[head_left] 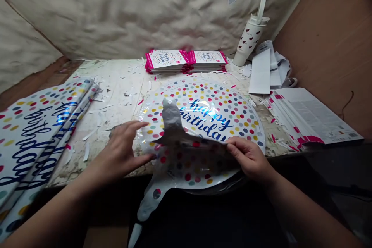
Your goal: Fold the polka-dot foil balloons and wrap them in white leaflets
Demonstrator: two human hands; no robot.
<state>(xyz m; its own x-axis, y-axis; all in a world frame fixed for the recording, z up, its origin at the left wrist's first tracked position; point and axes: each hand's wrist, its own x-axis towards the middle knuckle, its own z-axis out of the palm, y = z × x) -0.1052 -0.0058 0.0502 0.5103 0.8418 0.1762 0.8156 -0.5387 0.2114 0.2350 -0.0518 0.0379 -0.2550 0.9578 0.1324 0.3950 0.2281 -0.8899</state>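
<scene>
A flat foil balloon with coloured dots and blue "happy birthday" lettering lies on the table in front of me. Another layer of dotted foil hangs over the table's front edge, with a tail reaching down to the lower left. A plain silver flap stands up at the middle. My right hand pinches the foil balloon's edge between thumb and fingers. At the left side of the foil, my left hand has its thumb and fingers apart; whether its tips touch the foil I cannot tell.
More dotted foil balloons lie folded at the left. Two stacks of pink-edged packets stand at the back, beside a white tumbler with hearts. White paper strips and a fanned pile of cards are at the right. Paper scraps litter the table.
</scene>
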